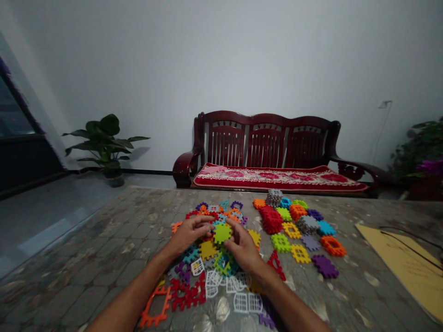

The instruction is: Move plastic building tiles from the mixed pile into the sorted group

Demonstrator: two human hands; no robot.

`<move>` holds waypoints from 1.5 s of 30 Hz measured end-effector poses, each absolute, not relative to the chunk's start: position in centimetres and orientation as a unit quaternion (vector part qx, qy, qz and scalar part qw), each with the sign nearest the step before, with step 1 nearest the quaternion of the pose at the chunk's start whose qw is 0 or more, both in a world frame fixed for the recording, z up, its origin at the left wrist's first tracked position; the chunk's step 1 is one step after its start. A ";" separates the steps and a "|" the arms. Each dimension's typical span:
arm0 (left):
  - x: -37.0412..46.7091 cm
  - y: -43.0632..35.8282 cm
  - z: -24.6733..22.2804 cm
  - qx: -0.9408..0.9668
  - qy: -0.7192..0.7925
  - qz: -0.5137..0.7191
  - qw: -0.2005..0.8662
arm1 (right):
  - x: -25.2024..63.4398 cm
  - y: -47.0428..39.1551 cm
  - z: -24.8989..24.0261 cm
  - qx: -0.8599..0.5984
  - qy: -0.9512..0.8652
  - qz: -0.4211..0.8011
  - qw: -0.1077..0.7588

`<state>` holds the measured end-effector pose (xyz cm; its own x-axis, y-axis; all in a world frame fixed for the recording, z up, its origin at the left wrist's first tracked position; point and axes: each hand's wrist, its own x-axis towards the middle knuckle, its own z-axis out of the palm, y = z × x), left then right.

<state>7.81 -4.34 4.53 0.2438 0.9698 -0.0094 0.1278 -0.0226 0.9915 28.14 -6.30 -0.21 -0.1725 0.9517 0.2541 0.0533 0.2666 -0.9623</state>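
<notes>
A lime green square building tile [222,233] with toothed edges is held above the pile in the middle of the table. My right hand [244,246] grips its right edge between thumb and fingers. My left hand [194,230] is close by on the left, fingers curled together at the tile's left edge; what they hold is hidden. Below the hands lie a yellow tile [207,250], a green frame tile [221,263] and white window pieces [213,281]. Red toothed pieces [188,295] and an orange frame [155,306] lie nearer to me.
Right of the pile, tiles are sorted by colour, with a red stack [271,219], a grey stack [308,224] and a purple tile [325,266]. A yellow board [401,267] with a black cable lies at the right. A wooden bench [266,138] stands behind the table.
</notes>
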 end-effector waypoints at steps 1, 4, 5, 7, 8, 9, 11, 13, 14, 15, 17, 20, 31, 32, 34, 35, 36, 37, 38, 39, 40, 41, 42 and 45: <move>7.9 -4.4 4.4 0.584 0.458 0.401 0.537 | 28.1 -6.3 -0.2 -0.401 -0.621 0.452 0.499; 7.9 -4.4 3.9 0.573 0.449 0.401 0.557 | 27.9 -6.2 -0.2 -0.401 -0.621 0.453 0.499; 7.8 -4.3 3.7 0.573 0.447 0.398 0.560 | 27.9 -6.2 -0.2 -0.401 -0.620 0.452 0.500; 7.8 -4.1 3.2 0.574 0.442 0.391 0.567 | 27.7 -6.1 -0.3 -0.397 -0.621 0.451 0.503; 7.8 -4.1 3.0 0.575 0.440 0.387 0.571 | 27.6 -6.1 -0.4 -0.394 -0.623 0.450 0.503; 7.8 -4.0 2.8 0.576 0.437 0.383 0.575 | 27.6 -6.1 -0.5 -0.395 -0.626 0.449 0.501; 7.9 -4.0 2.5 0.579 0.436 0.378 0.576 | 27.5 -6.2 -0.5 -0.407 -0.636 0.437 0.489; 8.1 -4.0 2.4 0.582 0.438 0.379 0.571 | 27.7 -6.4 -0.3 -0.425 -0.658 0.396 0.479; 8.1 -4.1 2.5 0.582 0.439 0.384 0.566 | 27.8 -6.5 -0.1 -0.430 -0.677 0.361 0.476; 8.2 -4.2 2.5 0.583 0.440 0.388 0.562 | 28.0 -6.7 0.1 -0.431 -0.699 0.317 0.474; 8.3 -4.3 2.7 0.586 0.441 0.389 0.557 | 28.5 -6.9 0.6 -0.422 -0.748 0.216 0.465; 8.4 -4.6 3.0 0.590 0.442 0.382 0.558 | 29.0 -7.2 1.3 -0.401 -0.805 0.103 0.425; 8.5 -4.8 3.3 0.586 0.428 0.375 0.577 | 29.3 -7.7 2.0 -0.378 -0.846 0.050 0.373; 8.5 -4.8 3.3 0.584 0.426 0.373 0.582 | 29.3 -7.8 2.1 -0.376 -0.845 0.052 0.376; 8.4 -4.7 3.5 0.582 0.420 0.369 0.591 | 29.3 -7.8 2.5 -0.372 -0.844 0.054 0.381; 8.2 -4.6 3.6 0.582 0.418 0.371 0.591 | 29.4 -7.9 2.8 -0.370 -0.844 0.053 0.384; 8.1 -4.5 3.7 0.581 0.419 0.378 0.586 | 29.7 -7.8 3.2 -0.367 -0.843 0.051 0.389; 7.8 -4.4 3.8 0.578 0.425 0.393 0.575 | 30.0 -7.7 3.8 -0.366 -0.841 0.048 0.396; 7.4 -4.2 3.9 0.571 0.436 0.416 0.558 | 30.6 -7.6 4.4 -0.367 -0.835 0.042 0.408; 6.9 -4.0 4.0 0.559 0.451 0.442 0.537 | 31.4 -7.4 5.0 -0.374 -0.825 0.035 0.423; 6.3 -3.7 4.0 0.541 0.470 0.473 0.513 | 32.4 -7.1 5.6 -0.387 -0.808 0.027 0.443; 5.7 -3.5 4.0 0.523 0.485 0.500 0.492 | 33.7 -6.6 6.2 -0.408 -0.785 0.016 0.465; 4.9 -3.2 4.0 0.505 0.498 0.523 0.472 | 35.2 -6.1 6.7 -0.439 -0.755 0.006 0.487; 2.6 -2.2 3.4 0.475 0.534 0.575 0.399 | 40.5 -4.2 7.4 -0.527 -0.669 -0.015 0.524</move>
